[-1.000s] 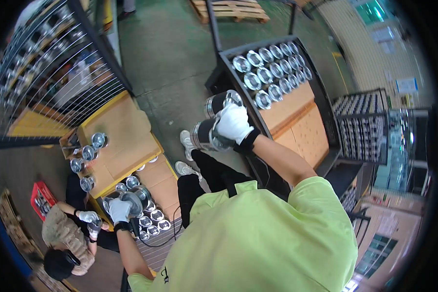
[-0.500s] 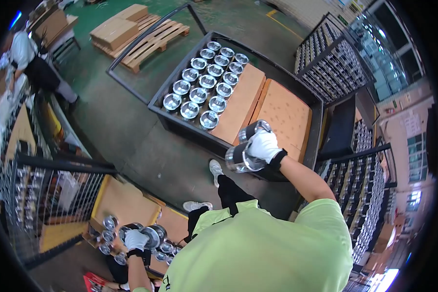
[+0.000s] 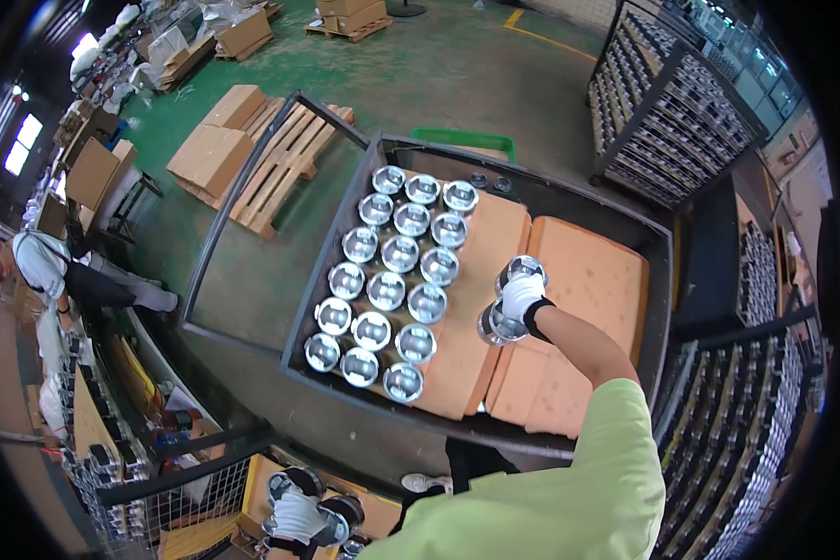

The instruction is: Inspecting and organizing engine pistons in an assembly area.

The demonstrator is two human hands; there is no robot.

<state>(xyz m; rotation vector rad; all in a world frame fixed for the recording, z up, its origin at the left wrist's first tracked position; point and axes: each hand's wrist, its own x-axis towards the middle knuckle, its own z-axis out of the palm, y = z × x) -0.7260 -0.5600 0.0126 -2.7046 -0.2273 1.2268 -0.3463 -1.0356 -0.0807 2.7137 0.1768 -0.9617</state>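
Holding: right hand (image 3: 523, 297), grip closed around two metal pistons (image 3: 497, 327), above or on cardboard (image 3: 588, 280) in the black cart (image 3: 579, 191), apparently paired so one palm spans both; left hand (image 3: 297, 519), grip closed around two further pistons (image 3: 345, 509), lower left. Stocked: rows of pistons (image 3: 385, 291), cart's left side, set close, probably for compactness.

The gloved right hand (image 3: 523, 297) grips right of centre, bare forearm (image 3: 579, 347) slanting up-left; gloved left hand (image 3: 297, 516) curls at lower left.

texts, labels: none legible | brands, numbers: none legible | signs: none legible
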